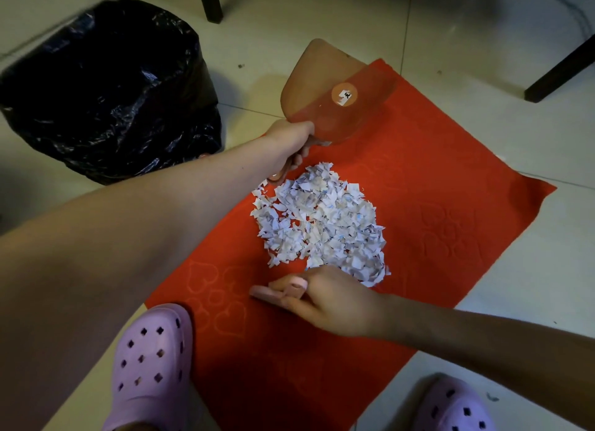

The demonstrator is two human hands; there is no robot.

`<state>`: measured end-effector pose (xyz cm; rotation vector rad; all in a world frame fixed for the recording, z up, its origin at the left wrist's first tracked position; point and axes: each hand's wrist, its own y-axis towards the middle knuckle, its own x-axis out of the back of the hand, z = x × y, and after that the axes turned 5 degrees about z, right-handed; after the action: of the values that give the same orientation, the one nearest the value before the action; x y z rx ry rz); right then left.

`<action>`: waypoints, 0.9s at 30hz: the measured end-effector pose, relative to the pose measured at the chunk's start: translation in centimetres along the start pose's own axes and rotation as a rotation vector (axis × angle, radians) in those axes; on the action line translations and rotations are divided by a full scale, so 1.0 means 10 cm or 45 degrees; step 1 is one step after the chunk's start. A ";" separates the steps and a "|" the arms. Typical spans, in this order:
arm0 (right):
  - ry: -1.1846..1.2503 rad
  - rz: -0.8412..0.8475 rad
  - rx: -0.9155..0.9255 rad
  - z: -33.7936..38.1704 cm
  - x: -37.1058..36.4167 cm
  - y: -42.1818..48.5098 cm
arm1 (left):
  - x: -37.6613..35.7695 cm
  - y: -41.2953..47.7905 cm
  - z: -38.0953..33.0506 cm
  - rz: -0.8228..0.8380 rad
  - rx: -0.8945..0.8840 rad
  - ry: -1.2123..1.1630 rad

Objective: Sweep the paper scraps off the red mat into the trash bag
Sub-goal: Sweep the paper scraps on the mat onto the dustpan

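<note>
Scraps (318, 224) are lying heaped mid-mat (450, 173); none are showing in the pan (338, 98). Left hand (289, 144) is gripping the pan's handle beyond the heap. Right hand (325, 305) is curling round a brush (273, 293) just beside the heap. Judgement: gathering looks done; transfer to the bag (106, 89), off the mat's left, is outstanding.

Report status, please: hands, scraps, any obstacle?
Left hand grips dustpan beyond the pile. Right hand grips pink brush handle at its near edge. Paper scraps heaped on red mat. Trash bag at left, unobstructed.
</note>
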<state>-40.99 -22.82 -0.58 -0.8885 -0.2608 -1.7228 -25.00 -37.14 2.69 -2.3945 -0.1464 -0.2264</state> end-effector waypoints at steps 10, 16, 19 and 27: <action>-0.094 -0.383 -0.211 -0.03 0.49 0.06 | 0.29 -0.02 -0.04 -0.025 0.003 -0.054; 0.075 -0.452 -0.279 0.15 0.47 0.51 | 0.48 -0.06 -0.06 -0.088 -0.020 -0.070; 0.219 -0.492 -0.263 0.16 0.41 0.75 | 0.53 -0.07 -0.06 -0.080 -0.018 -0.077; 0.166 -0.411 -0.243 -0.05 0.31 0.77 | 0.58 -0.12 0.01 -0.062 -0.006 -0.085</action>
<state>-34.56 -28.04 -0.81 -0.9030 -0.1600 -2.1249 -19.50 -35.97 4.57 -2.4060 -0.2360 -0.1697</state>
